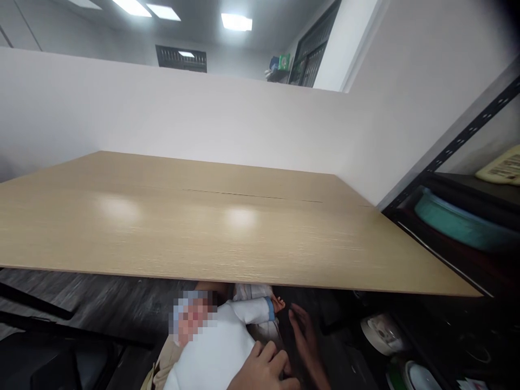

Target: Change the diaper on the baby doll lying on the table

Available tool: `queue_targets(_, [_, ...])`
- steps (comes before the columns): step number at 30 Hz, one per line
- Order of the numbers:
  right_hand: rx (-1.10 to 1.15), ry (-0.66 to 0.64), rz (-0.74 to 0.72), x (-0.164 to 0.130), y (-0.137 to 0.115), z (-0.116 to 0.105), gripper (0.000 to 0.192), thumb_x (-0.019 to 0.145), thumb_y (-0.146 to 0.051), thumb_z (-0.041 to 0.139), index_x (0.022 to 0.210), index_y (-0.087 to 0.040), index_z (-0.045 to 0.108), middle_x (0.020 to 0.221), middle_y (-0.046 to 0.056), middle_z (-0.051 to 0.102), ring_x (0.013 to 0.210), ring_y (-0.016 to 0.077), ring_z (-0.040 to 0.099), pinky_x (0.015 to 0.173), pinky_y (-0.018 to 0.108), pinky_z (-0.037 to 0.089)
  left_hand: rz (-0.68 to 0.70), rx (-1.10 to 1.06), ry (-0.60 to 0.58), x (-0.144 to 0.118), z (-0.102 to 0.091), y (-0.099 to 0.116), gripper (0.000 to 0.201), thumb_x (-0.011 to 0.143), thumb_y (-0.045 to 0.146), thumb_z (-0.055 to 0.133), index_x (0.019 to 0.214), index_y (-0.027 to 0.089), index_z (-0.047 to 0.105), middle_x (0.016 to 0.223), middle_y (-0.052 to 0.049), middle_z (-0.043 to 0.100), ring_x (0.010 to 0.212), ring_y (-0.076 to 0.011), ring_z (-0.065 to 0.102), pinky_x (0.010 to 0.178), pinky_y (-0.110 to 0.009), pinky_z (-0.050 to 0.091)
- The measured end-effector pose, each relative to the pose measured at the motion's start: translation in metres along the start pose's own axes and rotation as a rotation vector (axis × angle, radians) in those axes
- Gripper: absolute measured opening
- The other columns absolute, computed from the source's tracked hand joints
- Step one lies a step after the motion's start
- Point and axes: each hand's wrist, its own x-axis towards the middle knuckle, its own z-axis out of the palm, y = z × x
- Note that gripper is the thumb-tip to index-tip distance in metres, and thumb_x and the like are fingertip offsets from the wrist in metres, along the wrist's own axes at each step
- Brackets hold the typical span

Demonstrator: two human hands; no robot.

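Observation:
Below the table's front edge lies a small doll-like figure in white clothes with a blue cuff. Its head area is blurred out, and whether it is a doll I cannot tell. My left hand is at the lower right side of its white top, back of the hand up and fingers curled. What those fingers hold, if anything, is hidden. Farther right, apart from the figure, my right hand has its fingers stretched out near the figure's small hand. Nothing shows in it.
A light wooden table spans the view, backed by a white partition. At right stands a dark metal shelf with a teal container. Below it are a white tub and other containers. A black chair is at lower left.

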Motion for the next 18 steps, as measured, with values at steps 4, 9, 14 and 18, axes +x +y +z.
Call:
queue_targets(4, [-0.185,-0.193,-0.395,0.001,-0.048,-0.022,0.043,0.103,-0.042,0.061,0.142,-0.025,0.062,0.142,0.013,0.069,0.133,0.0309,0.065,0.117,0.053,0.053,-0.013,0.014,0.021,-0.002,-0.004,0.002,0.017,0.093,0.046,0.083,0.090,0.030,0.078,0.085,-0.001,0.063,0.074,-0.0195,0.049,0.062,-0.033,0.026])
queue_targets(9, [-0.421,-0.692,-0.746,0.010,-0.103,0.001,0.053,0.101,-0.025,0.063,0.154,-0.028,0.057,0.155,0.009,0.063,0.145,0.0285,0.056,0.126,0.049,0.042,-0.004,-0.020,0.179,-0.006,-0.011,0.003,0.020,0.090,0.047,0.086,0.084,0.030,0.077,0.082,-0.001,0.059,0.075,-0.0201,0.047,0.064,-0.034,0.030])
queue_targets(14, [-0.580,-0.891,-0.775,0.016,-0.134,0.058,0.056,0.092,-0.020,0.069,0.147,-0.023,0.060,0.140,0.010,0.071,0.126,0.0296,0.064,0.112,0.043,0.049,0.015,0.051,0.110,-0.017,-0.028,0.000,0.019,0.095,0.042,0.083,0.089,0.025,0.076,0.086,-0.001,0.061,0.078,-0.0177,0.049,0.067,-0.032,0.034])
queue_targets(18, [-0.637,-0.961,-0.864,0.007,-0.157,0.088,0.041,0.094,-0.019,0.065,0.135,-0.021,0.063,0.124,0.008,0.073,0.108,0.0257,0.069,0.100,0.037,0.051,-0.007,0.110,0.218,-0.015,-0.042,-0.003,0.025,0.092,0.040,0.086,0.080,0.023,0.072,0.080,0.000,0.060,0.075,-0.0175,0.051,0.069,-0.032,0.039])
